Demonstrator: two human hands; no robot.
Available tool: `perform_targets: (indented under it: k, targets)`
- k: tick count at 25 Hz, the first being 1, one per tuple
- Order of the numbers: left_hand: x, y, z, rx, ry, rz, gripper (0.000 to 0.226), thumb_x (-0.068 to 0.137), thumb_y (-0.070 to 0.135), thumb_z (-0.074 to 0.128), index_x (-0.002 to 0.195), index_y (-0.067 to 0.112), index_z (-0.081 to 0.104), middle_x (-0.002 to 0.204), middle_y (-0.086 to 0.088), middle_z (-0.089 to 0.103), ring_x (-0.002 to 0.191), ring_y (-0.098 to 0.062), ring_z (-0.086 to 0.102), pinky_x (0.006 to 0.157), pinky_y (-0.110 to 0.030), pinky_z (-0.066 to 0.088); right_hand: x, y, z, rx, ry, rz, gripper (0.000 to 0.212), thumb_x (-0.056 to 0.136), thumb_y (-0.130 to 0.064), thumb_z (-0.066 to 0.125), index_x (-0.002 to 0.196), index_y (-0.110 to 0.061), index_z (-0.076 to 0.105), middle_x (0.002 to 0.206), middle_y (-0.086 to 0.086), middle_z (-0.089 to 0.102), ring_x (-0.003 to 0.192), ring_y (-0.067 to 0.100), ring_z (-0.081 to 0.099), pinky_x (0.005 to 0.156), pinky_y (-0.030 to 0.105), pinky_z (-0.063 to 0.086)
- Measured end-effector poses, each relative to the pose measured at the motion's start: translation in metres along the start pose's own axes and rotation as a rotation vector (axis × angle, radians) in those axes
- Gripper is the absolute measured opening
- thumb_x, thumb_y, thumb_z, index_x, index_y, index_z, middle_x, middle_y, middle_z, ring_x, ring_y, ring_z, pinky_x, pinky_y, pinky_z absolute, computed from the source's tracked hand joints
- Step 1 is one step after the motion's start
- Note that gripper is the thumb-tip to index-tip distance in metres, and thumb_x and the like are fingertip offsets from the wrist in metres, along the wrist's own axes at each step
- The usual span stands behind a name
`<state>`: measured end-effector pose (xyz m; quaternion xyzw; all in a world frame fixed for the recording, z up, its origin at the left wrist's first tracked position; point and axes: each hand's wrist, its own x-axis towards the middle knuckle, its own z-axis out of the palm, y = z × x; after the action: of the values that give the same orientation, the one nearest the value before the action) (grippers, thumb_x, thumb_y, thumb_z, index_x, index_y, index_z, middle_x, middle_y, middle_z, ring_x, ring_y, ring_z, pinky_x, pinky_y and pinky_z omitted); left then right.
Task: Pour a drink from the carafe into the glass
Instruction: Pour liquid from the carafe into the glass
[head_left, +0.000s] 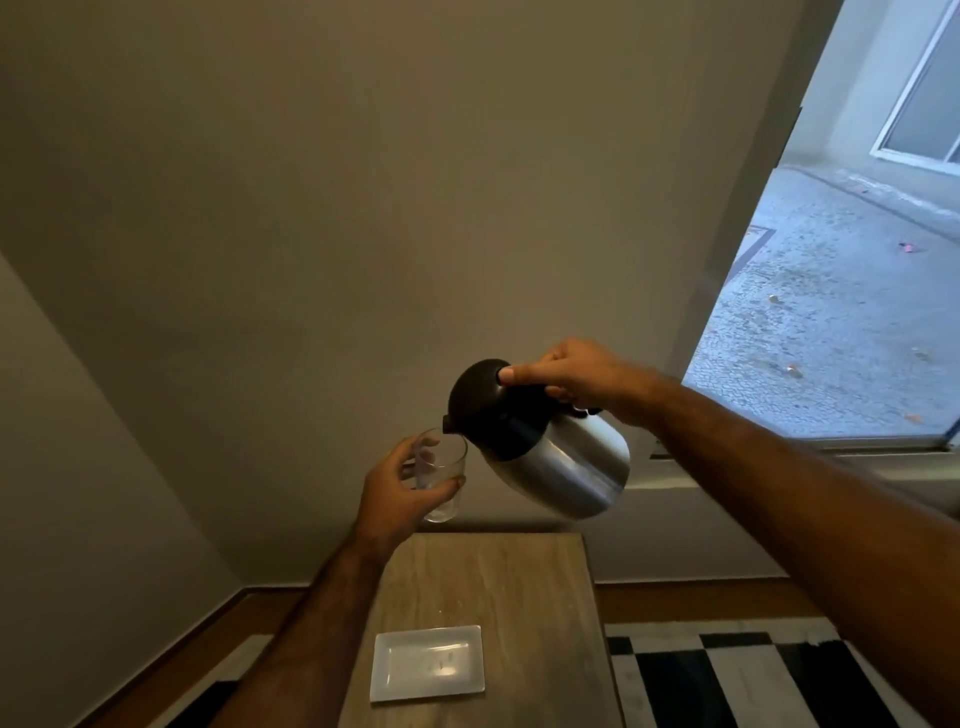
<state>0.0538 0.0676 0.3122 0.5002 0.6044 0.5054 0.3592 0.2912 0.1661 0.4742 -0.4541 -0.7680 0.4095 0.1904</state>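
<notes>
My left hand (397, 496) grips a clear glass (442, 478) and holds it in the air above the far end of the table. My right hand (576, 376) holds a steel carafe (561, 462) with a black lid by its handle, thumb pressed on the lid button. The carafe is tilted to the left, its black spout touching the glass rim. I cannot tell whether liquid is flowing; the glass looks nearly empty.
Below stands a narrow wooden table (519, 587) with a white rectangular tray (428, 662) near its front. A black-and-white rug (727, 675) lies on the right. A plain wall is behind, and a large window (841, 312) to the right.
</notes>
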Motion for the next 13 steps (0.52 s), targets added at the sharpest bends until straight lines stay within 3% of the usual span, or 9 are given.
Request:
perform_targets:
  k: [2, 7, 10, 13]
  targets:
    - [-0.001, 0.0, -0.002, 0.002, 0.011, -0.012, 0.055, 0.074, 0.029, 0.089, 0.122, 0.036, 0.063, 0.118, 0.011, 0.066, 0.109, -0.009, 0.06, 0.079, -0.024, 0.054, 0.005, -0.013, 0.0, -0.064, -0.038, -0.004, 0.058, 0.065, -0.074, 0.071, 0.061, -0.017, 0.061, 0.063, 0.001, 0.063, 0.068, 0.022, 0.06, 0.063, 0.033, 0.047]
    - [-0.005, 0.001, -0.003, 0.021, -0.001, -0.01, 0.054, 0.074, 0.033, 0.09, 0.121, 0.038, 0.063, 0.116, 0.016, 0.065, 0.105, -0.006, 0.061, 0.07, -0.012, 0.051, 0.015, -0.039, -0.003, -0.245, -0.069, 0.005, 0.053, 0.072, -0.07, 0.071, 0.059, -0.02, 0.059, 0.056, -0.004, 0.055, 0.059, 0.015, 0.053, 0.053, 0.025, 0.04]
    - [-0.006, 0.002, -0.002, 0.008, 0.007, -0.015, 0.054, 0.074, 0.033, 0.089, 0.121, 0.037, 0.063, 0.114, 0.018, 0.064, 0.104, -0.007, 0.061, 0.072, -0.016, 0.053, 0.021, -0.049, -0.002, -0.324, -0.063, 0.01, 0.051, 0.072, -0.07, 0.072, 0.06, -0.022, 0.06, 0.05, -0.012, 0.057, 0.052, 0.006, 0.055, 0.052, 0.022, 0.041]
    - [-0.007, 0.004, 0.001, 0.002, 0.016, -0.02, 0.054, 0.074, 0.034, 0.089, 0.121, 0.037, 0.063, 0.114, 0.018, 0.064, 0.105, -0.008, 0.06, 0.075, -0.022, 0.053, 0.026, -0.057, 0.001, -0.4, -0.057, -0.004, 0.052, 0.072, -0.07, 0.072, 0.071, -0.019, 0.07, 0.067, -0.005, 0.068, 0.067, 0.012, 0.064, 0.063, 0.028, 0.051]
